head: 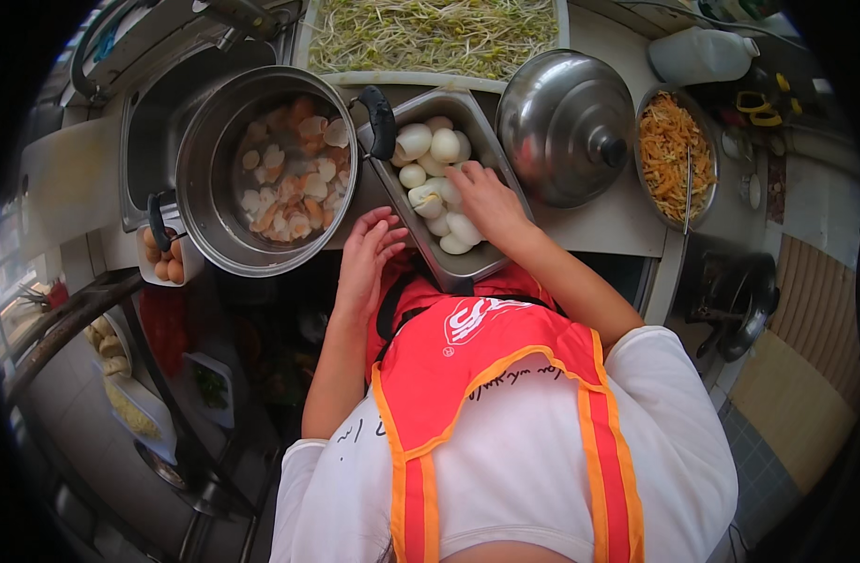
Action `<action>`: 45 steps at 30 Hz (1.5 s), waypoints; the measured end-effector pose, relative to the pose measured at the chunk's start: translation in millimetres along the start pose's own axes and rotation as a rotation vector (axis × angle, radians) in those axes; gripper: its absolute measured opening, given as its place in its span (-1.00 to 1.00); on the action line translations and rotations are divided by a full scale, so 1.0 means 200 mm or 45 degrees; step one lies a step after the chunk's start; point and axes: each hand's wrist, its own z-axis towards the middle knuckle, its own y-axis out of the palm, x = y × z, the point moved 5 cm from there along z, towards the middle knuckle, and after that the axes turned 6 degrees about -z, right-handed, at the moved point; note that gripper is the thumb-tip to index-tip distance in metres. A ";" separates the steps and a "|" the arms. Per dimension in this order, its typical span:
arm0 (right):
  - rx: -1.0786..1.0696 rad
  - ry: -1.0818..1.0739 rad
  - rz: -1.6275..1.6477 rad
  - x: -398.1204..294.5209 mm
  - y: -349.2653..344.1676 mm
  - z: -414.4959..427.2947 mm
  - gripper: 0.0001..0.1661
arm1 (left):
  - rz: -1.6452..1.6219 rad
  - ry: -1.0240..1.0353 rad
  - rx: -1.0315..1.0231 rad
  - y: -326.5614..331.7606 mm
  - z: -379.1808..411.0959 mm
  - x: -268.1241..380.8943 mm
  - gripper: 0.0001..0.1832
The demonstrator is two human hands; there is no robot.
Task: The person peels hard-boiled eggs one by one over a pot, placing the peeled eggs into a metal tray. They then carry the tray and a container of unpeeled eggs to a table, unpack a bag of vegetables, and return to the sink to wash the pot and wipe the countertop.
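Observation:
Peeled boiled eggs (444,146) lie piled in a rectangular steel pan (462,269) in front of me. My right hand (480,193) reaches over the pan's right side, its fingertips at the eggs; whether it grips one is hidden. Between the pan and a large steel pot (194,176), my left hand (370,246) hovers near the pan's left wall, palm partly up, fingers apart and holding nothing. Broken eggshells (289,211) lie in the bottom of the pot, which has black handles.
Behind the pan is a tray of bean sprouts (430,35). A domed steel lid (567,127) and a bowl of shredded vegetables (672,155) stand right. Left are a sink (169,91) and a white container of brown eggs (168,269). A plastic jug (701,56) lies back right.

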 end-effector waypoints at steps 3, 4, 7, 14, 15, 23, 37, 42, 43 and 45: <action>0.200 -0.023 0.230 0.00 -0.12 -0.05 -0.62 | 0.000 0.002 0.007 -0.01 0.00 0.00 -0.69; 0.064 -0.020 0.197 -0.01 -0.13 -0.08 -0.64 | 0.006 0.007 0.008 -0.02 0.00 0.00 -0.68; -0.138 -0.039 0.145 -0.03 -0.13 -0.16 -0.68 | -0.003 -0.005 0.010 -0.02 0.00 -0.01 -0.68; 0.108 -0.137 0.179 -0.01 -0.20 -0.15 -0.58 | 1.191 0.792 0.033 0.14 -0.06 0.08 -0.63; 0.169 -0.269 0.129 -0.03 -0.23 -0.15 -0.53 | 1.348 0.847 -0.018 0.17 -0.07 0.08 -0.62; 0.180 -0.146 0.207 -0.03 -0.28 -0.02 -0.37 | 1.917 1.136 -0.181 0.35 -0.13 0.10 -0.29; 0.410 -0.042 0.589 -0.11 -0.39 0.03 -0.51 | 1.627 0.973 0.386 -0.46 0.37 0.91 -0.50; 0.570 -0.091 0.550 -0.32 -0.49 0.08 -0.51 | 2.477 0.243 0.262 -0.59 0.72 0.70 -0.04; 0.578 -0.123 0.547 -0.37 -0.51 0.12 -0.50 | 2.381 0.246 0.187 -0.55 0.73 0.69 -0.08; 0.586 -0.192 0.545 -0.51 -0.52 0.21 -0.50 | 2.184 0.241 0.044 -0.52 0.73 0.70 -0.14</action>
